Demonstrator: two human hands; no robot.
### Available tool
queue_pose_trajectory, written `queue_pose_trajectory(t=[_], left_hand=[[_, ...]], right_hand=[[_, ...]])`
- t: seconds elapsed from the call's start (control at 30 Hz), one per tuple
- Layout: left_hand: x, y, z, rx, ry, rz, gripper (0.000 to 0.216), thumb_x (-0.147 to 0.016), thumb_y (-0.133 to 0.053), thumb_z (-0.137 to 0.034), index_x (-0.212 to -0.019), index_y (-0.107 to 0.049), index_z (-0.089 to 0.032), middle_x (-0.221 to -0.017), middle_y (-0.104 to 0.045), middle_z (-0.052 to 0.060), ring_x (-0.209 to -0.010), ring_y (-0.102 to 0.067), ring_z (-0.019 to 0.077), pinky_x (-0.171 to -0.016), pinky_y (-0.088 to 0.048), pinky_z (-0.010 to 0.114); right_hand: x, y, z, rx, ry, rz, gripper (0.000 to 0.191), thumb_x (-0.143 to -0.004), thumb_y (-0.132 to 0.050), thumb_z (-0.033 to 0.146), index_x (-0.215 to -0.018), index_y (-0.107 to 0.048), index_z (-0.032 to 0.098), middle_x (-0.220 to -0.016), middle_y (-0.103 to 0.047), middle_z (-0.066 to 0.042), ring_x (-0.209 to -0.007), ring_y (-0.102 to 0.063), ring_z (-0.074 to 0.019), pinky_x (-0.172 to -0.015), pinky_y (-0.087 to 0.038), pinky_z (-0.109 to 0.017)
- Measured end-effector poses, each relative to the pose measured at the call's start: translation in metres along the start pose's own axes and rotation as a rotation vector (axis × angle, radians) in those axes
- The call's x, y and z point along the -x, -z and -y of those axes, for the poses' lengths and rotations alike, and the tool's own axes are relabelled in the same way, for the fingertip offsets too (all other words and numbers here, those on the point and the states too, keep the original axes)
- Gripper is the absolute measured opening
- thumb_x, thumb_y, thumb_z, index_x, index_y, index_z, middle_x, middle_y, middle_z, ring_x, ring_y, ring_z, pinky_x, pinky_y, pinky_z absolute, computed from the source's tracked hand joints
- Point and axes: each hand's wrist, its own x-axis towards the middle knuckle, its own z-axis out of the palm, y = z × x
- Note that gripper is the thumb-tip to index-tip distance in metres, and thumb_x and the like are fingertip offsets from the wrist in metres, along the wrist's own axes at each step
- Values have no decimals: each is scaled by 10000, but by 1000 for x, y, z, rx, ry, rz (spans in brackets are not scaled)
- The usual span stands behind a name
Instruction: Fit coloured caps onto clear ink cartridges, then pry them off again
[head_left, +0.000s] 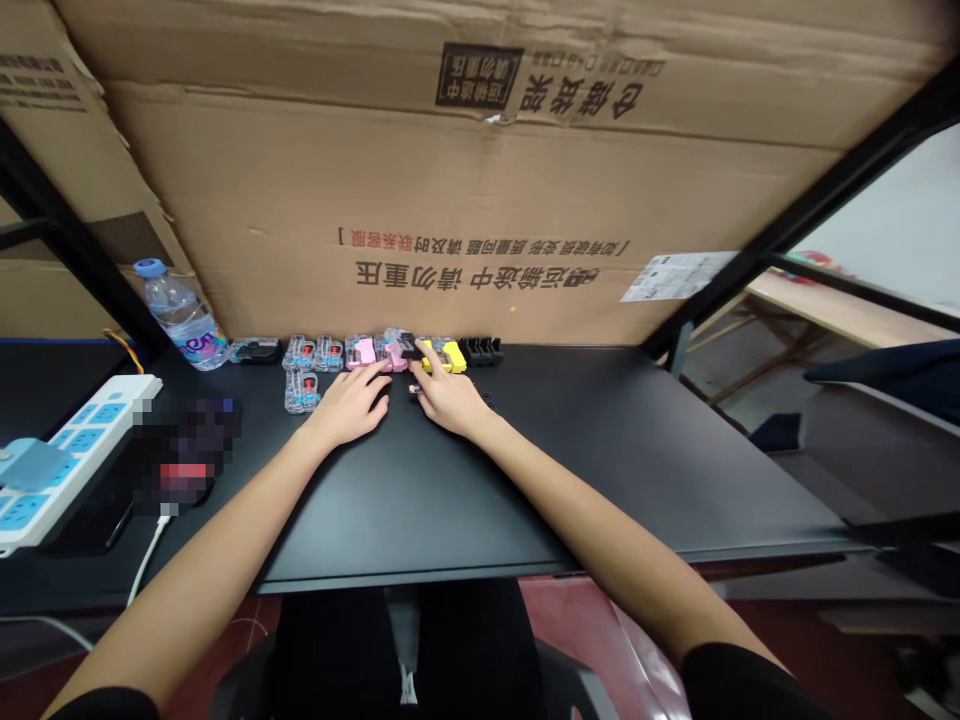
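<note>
A row of small clear plastic pieces with coloured parts runs along the cardboard at the back of the desk. My left hand rests with its fingers stretched out, their tips at the pink and clear pieces. My right hand has its index finger and thumb at a tilted black and clear piece, which overlaps the pink ones. Just right of it sit yellow and clear pieces, partly behind my right fingers. Beside my right thumb lies a small gold-coloured part, too small to make out.
Clear pieces with red parts stand left of my left hand. A black ridged piece ends the row. Farther left are a water bottle, a power strip and a blurred-out object with a white cable. Cardboard walls the back.
</note>
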Motion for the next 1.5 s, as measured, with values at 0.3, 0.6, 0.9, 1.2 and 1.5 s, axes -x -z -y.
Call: queue_pose_trajectory(t=[0.3, 0.6, 0.9, 1.2, 1.5], left_hand=[[-2, 21, -12, 198, 129, -347, 433, -989, -690, -317, -1400, -585, -230, -1455, -616, 139, -1336, -614, 313, -1122, -498, 485], [0, 16, -16, 379, -97, -219, 231, -1050, -667, -383, -1233, -711, -247, -1288, -749, 91, -1254, -664, 281, -1134, -473, 490], [-6, 18, -9, 640, 115, -340, 273, -1004, -681, -430, -1142, -716, -198, -1149, -766, 92, -1076, -706, 263, -1026, -549, 439], [-1, 15, -4, 912, 184, -28, 452, -892, -809, -479, -1221, -655, -210, -1246, -776, 109, -1121, -747, 271, -1087, -553, 482], [-1, 9, -7, 879, 157, 57, 507, -797, -904, -501, -1149, -695, -202, -1056, -787, 60, -951, -748, 239, -974, -593, 427]], right_hand=[[26, 26, -11, -401, 169, -271, 397, -1079, -473, 251, -1392, -713, 209, -1715, -442, -156, -1141, -755, -291, -816, -665, -418], [29, 11, -12, -838, 181, -354, 177, -974, -735, 400, -1016, -699, 231, -1182, -796, -93, -877, -759, -221, -819, -627, -388], [26, 8, -33, -887, 80, -233, 423, -927, -756, 370, -1293, -603, 223, -1162, -771, -105, -1042, -761, -249, -839, -606, -370], [29, 16, -31, -842, 161, -56, 307, -933, -760, 365, -1203, -721, 226, -1145, -803, -77, -1057, -771, -247, -895, -610, -372], [29, 25, -26, -1060, -29, -510, 255, -1044, -484, 341, -1040, -705, 215, -1320, -709, -143, -1001, -732, -254, -898, -596, -449]])
